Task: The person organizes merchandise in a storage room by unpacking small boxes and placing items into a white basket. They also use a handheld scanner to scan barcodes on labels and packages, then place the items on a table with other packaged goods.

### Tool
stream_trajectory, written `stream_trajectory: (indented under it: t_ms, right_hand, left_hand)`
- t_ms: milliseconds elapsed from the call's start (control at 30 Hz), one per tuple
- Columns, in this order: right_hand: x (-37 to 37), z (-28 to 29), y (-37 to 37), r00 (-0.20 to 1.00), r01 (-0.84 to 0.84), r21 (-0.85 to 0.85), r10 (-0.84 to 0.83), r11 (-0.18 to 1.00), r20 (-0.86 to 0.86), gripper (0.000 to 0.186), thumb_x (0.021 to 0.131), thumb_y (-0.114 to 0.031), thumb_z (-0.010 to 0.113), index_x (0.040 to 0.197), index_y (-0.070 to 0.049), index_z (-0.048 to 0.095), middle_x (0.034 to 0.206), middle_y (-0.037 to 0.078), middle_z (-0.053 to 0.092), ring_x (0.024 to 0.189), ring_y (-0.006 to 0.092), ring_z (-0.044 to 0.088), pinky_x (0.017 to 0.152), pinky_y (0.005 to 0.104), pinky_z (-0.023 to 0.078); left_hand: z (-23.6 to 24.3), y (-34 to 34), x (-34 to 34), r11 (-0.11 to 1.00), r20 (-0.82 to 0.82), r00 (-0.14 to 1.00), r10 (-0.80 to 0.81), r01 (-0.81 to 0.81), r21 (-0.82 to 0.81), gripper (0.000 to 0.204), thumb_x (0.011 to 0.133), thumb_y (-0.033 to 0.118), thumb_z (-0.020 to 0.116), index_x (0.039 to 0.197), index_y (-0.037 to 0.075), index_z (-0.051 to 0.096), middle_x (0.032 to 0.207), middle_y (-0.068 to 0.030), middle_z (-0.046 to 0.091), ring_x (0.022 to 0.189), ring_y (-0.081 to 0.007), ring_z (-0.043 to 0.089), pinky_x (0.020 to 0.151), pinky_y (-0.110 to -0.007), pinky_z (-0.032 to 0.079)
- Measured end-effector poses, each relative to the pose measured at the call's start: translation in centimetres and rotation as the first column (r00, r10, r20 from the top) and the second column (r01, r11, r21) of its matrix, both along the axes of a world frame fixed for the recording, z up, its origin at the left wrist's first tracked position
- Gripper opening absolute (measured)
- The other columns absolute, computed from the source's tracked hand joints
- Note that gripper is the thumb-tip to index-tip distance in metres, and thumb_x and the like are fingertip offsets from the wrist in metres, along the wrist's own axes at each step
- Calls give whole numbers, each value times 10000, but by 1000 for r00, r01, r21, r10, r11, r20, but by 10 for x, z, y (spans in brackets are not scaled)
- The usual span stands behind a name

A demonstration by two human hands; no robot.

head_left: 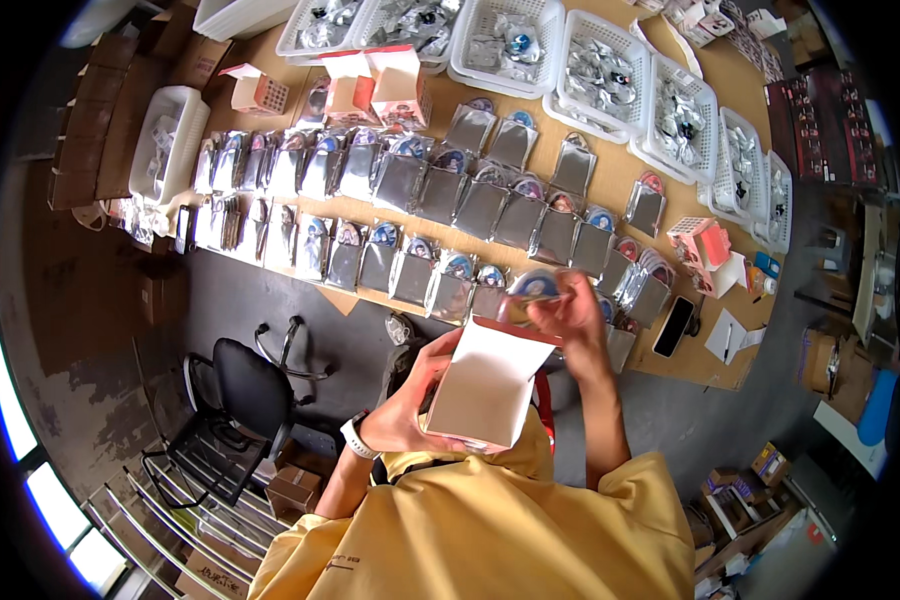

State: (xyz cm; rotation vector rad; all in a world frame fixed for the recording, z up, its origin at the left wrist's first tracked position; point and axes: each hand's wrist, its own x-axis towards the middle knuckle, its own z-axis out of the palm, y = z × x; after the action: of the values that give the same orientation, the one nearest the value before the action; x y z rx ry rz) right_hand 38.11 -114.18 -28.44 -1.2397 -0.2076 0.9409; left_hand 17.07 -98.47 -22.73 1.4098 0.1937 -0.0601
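Note:
My left hand [405,410] grips a small open cardboard box [480,390], its white inside facing up, in front of my body. My right hand [575,315] is raised just beyond the box's right corner, closed on a round blue item in a clear wrapper [530,288], which is slightly blurred. Past my hands, rows of silver pouches [415,275] with round colourful pieces showing at their tops lie along the table [355,305].
White baskets [680,120] of silver packets line the far edge. Open printed boxes [400,95], a phone [675,327] and paper with a pen [740,340] are on the table. An office chair [235,400] and metal rails [180,530] stand to my left.

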Motion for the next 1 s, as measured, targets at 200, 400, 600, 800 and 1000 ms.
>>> stream_trajectory:
  t_ms: [200,400,600,800,1000]
  right_hand:
    - [-105,43,88,960,-276,201,281,940,4,385,878,23,658,1205,-24,459,1097,61,524,1061,121,524,912,291,476]
    - [-193,103,172,856,-504,19,497,863,140,170,938,-58,639,1087,27,637,970,29,676,874,68,603,815,232,486]
    - [-315,132,252,843,-532,72,520,844,136,189,942,-113,661,1095,-6,633,932,3,675,831,42,586,747,211,480]
    - [-410,139,306,793,-608,161,603,777,83,232,978,-157,597,1148,-1,620,972,36,675,854,62,617,742,224,508]
    - [-446,130,345,745,-667,70,661,742,92,254,990,-159,578,1182,5,605,1009,42,671,863,73,632,746,230,527]
  left_hand:
    - [20,27,-90,995,-68,993,93,-91,36,962,641,220,922,1421,69,380,1468,-175,335,1367,-312,347,1132,-440,279]
    - [41,65,-213,941,53,971,233,-239,239,950,652,271,914,1409,59,382,1471,-193,343,1356,-347,340,1129,-456,267]
    - [56,101,-346,861,150,919,364,-393,323,921,667,257,898,1398,45,378,1436,-181,374,1294,-358,367,1104,-454,285]
    - [64,129,-438,809,151,867,475,-498,311,930,660,250,895,1398,36,371,1420,-169,392,1250,-350,378,1091,-450,288]
    - [49,159,-472,796,177,820,545,-572,198,944,660,268,895,1410,57,361,1502,-200,324,1267,-361,364,1096,-459,283]
